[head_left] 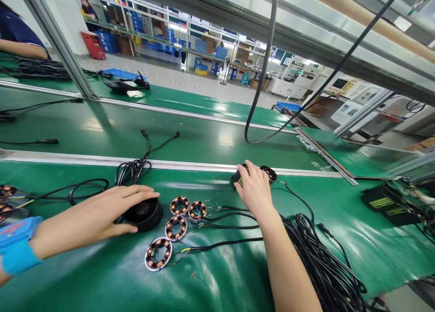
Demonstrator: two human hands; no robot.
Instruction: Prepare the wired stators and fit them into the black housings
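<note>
On the near part of the green surface (112, 287), a black round cup (147, 216) sits left of centre under the person's left hand (118, 210). That hand comes in from the left, palm down, with its fingers laid over the cup's far rim and its thumb along the near side; the grip is closed around the cup. A blue wristband (22, 246) circles this arm.

Right of the cup lie four copper-wound rings (176, 227): three grouped together and one nearer the person. Thin coloured leads join some of them to three black cables (224, 246) running right.

Farther right, the right hand (255, 189) reaches forward from the lower edge, wrist raised and fingers curved down over one yellow-striped black housing (237, 180). Whether this grip is clamped on it or only resting cannot be told. Just beside the fingers is one open black part (269, 173) with copper showing inside.

A large cable bundle (319, 262) lies right of the forearm, and two striped panels show on black housings (384, 196) at the right. Behind the left hand, one smaller cable coil (132, 170) has two connector ends pointing away.
</note>
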